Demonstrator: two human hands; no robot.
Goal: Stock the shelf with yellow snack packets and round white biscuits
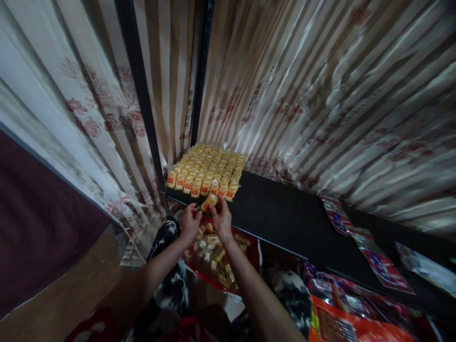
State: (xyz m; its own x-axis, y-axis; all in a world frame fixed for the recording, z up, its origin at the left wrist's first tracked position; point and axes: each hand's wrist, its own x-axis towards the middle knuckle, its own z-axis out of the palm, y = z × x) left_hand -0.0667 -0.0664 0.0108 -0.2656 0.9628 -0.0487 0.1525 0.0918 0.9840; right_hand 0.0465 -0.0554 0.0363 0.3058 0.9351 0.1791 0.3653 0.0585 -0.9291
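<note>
Black shelf (285,213) w/ packet rows (206,168) (hands (206,218) on one)

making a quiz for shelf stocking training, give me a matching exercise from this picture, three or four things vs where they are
Things:
1. block of yellow packets
2. single yellow packet
3. red and blue flat packets
4. open bag of snacks

Places:
a. below the hands, under the shelf edge
b. back left corner of the black shelf
c. between the left hand and right hand
d. right part of the shelf

Pairs: 1-b, 2-c, 3-d, 4-a
</note>
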